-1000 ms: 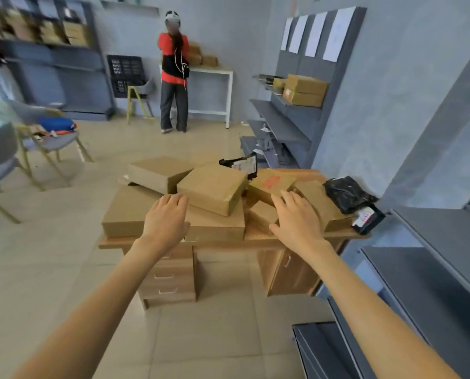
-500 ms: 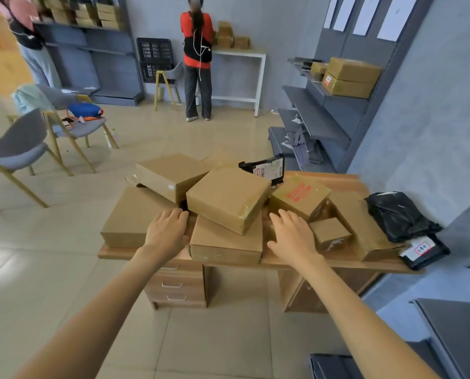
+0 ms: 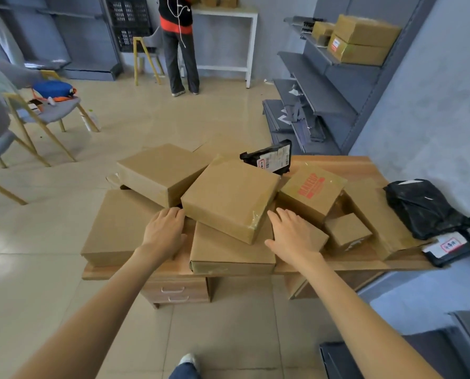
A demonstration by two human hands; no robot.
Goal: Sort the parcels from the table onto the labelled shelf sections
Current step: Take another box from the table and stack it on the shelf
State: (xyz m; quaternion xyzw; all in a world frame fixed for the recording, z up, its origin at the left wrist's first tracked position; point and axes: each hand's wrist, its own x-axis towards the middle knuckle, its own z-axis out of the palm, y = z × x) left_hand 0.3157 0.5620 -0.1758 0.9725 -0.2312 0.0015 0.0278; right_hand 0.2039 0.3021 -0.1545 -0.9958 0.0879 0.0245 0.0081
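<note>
Two bare hands reach over the near edge of the wooden desk (image 3: 365,266), one at each side of a tilted, tape-sealed brown cardboard box (image 3: 229,198). Left hand (image 3: 164,232) lies palm down, fingers relaxed and together, fingertips at the box's left lower corner. Right hand (image 3: 292,236) is also palm down with straight fingers, just beside the box's right corner; neither grips anything. That box rests atop a flat brown carton (image 3: 228,255) at the desk's front. A wide flat box (image 3: 119,228) lies left, a red-stamped box (image 3: 312,190) right, with a small brown cube box (image 3: 347,232) near it. Black plastic mailer bags (image 3: 425,207) sit at the far right. Grey metal shelves (image 3: 324,86) beyond hold more cartons.
</note>
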